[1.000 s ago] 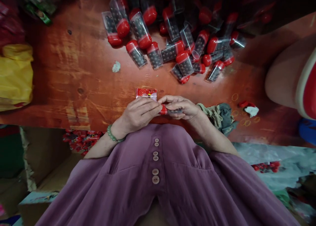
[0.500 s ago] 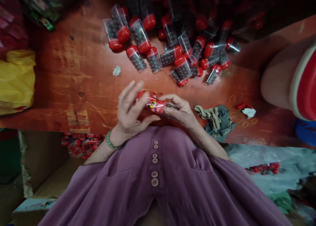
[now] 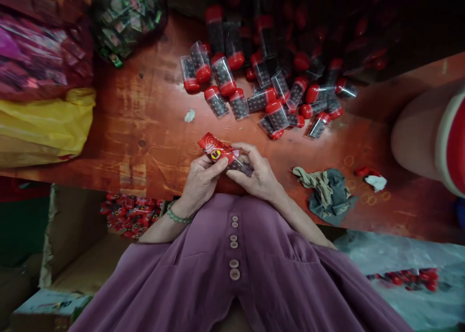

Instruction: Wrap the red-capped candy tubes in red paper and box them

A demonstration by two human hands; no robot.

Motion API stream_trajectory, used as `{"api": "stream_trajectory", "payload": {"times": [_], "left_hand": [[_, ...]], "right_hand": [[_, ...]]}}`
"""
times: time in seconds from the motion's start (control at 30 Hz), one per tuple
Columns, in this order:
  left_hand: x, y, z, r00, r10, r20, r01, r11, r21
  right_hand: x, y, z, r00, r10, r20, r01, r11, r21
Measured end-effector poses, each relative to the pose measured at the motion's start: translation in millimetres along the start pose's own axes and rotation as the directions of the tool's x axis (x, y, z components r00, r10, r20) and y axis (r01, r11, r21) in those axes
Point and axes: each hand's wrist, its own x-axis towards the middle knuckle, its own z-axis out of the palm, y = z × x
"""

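Between my hands, above the table's near edge, is a red printed packet [image 3: 211,145] with a yellow spot. Dark little balls show through its clear end. My left hand [image 3: 204,178] is closed on the packet's left part, thumb on top. The clear end is gripped by my right hand [image 3: 260,173], its thumb below and fingers above. Whether a tube sits inside the wrapper I cannot tell. Beyond my hands lie several clear tubes [image 3: 239,104] of dark balls with red caps, heaped toward the dark back.
A crumpled grey cloth [image 3: 329,196] lies right of my hands, near a white bucket [image 3: 414,128]. Yellow [image 3: 47,128] and pink [image 3: 43,51] bags stand at left. Below the table edge are an open carton [image 3: 72,240] with red packets and a clear plastic sheet [image 3: 392,252].
My left hand, earlier raised with spread fingers beside the packet, now grips it. The packet is tilted more, its red end pointing up-left. The whole view has shifted slightly.
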Motion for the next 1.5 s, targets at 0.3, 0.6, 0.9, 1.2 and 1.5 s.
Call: {"api": "stream_trajectory", "payload": {"times": [0.3, 0.6, 0.9, 1.2, 1.5], "left_hand": [[10.2, -0.4, -3.2, 0.996, 0.082, -0.024, -0.081, 0.996, 0.038], [12.0, 7.9, -11.5, 0.992, 0.121, 0.023, -0.121, 0.992, 0.028], [15.3, 1.5, -5.6, 0.978, 0.182, -0.105, -0.180, 0.983, 0.034], [19.1, 3.3, -3.8, 0.975, 0.203, -0.092, -0.205, 0.979, -0.010], [19.3, 4.4, -2.8, 0.988, 0.149, -0.045, -0.147, 0.989, 0.034]], "right_hand": [[-4.9, 10.2, 1.3, 0.963, -0.237, -0.132, 0.204, 0.953, -0.222], [3.5, 6.6, 9.3, 0.934, -0.309, -0.177, 0.279, 0.944, -0.177], [3.1, 10.7, 14.3, 0.958, -0.249, -0.144, 0.220, 0.957, -0.190], [7.1, 16.9, 24.0, 0.958, -0.184, -0.220, 0.162, 0.980, -0.114], [7.2, 12.5, 29.8, 0.978, 0.053, -0.200, -0.017, 0.984, 0.176]]}}
